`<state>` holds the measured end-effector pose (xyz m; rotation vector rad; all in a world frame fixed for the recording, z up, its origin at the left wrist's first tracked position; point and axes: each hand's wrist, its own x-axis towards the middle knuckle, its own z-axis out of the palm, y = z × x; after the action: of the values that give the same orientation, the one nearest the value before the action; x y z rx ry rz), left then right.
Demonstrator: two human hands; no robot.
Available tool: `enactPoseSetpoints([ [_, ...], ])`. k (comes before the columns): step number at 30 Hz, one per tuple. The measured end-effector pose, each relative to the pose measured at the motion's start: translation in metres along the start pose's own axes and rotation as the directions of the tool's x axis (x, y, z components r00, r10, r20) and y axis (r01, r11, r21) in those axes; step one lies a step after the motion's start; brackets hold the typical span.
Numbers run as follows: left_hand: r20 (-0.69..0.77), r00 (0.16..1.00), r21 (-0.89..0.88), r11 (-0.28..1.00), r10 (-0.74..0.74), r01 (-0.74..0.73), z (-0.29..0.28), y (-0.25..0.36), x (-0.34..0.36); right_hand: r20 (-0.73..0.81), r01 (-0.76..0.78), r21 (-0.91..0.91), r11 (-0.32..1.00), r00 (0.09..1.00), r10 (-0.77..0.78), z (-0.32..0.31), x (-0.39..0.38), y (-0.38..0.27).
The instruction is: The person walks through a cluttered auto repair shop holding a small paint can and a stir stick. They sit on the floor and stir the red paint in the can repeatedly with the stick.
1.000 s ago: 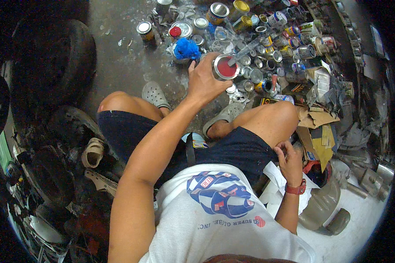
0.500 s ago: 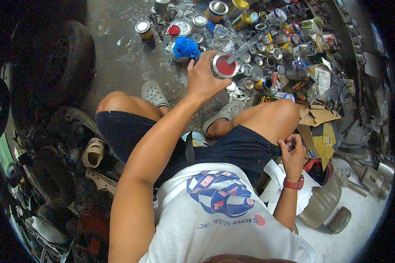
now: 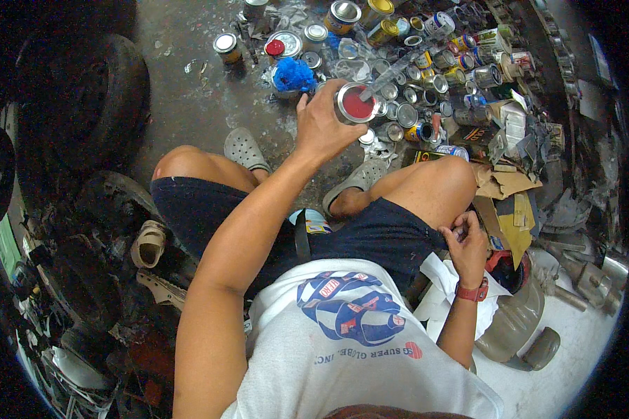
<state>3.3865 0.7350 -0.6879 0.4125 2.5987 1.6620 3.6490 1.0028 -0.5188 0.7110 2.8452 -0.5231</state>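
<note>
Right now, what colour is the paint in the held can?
The paint is red, best seen in the head view.

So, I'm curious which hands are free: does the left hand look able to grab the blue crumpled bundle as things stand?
Probably not: the left hand is wrapped around an open can of red paint, though the blue crumpled bundle sits close by.

A clear stick (image 3: 393, 78) slants from a held open can (image 3: 340, 107) of, seemingly, red paint (image 3: 358, 107).

Left hand (image 3: 323, 122) grips shiny metal can (image 3: 374, 109); smooth red paint (image 3: 356, 106) inside, translucent plastic stick (image 3: 390, 78). Beyond-left of grip: crinkled blue plastic (image 3: 293, 75). Right: matt cardboard (image 3: 507, 184).
</note>
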Motion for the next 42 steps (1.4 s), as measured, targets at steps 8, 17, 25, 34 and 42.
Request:
enactPoseSetpoints([
  [8, -0.013, 1.0, 0.008, 1.0, 0.015, -0.015, -0.001, 0.001, -0.001, -0.106, -0.02, -0.014, 1.0, 0.994, 0.018, 0.003, 0.004, 0.006],
  [17, -0.017, 1.0, 0.008, 1.0, 0.021, -0.021, 0.0, 0.001, 0.0, -0.105, 0.115, -0.162, 0.98, 0.986, -0.133, 0.01, 0.002, -0.008],
  [25, -0.015, 1.0, 0.021, 1.0, 0.019, -0.019, 0.001, -0.001, 0.0, -0.015, 0.092, -0.131, 0.987, 0.995, -0.094, 0.009, 0.001, -0.017],
  [34, -0.023, 0.999, 0.024, 0.999, 0.023, -0.022, 0.0, 0.0, -0.001, -0.084, 0.088, -0.181, 0.98, 0.991, -0.105, 0.017, 0.007, -0.011],
  [42, -0.02, 1.0, 0.008, 1.0, 0.007, -0.007, -0.001, -0.002, -0.002, -0.147, 0.087, -0.152, 0.985, 0.983, -0.11, 0.02, 0.01, -0.006],
])
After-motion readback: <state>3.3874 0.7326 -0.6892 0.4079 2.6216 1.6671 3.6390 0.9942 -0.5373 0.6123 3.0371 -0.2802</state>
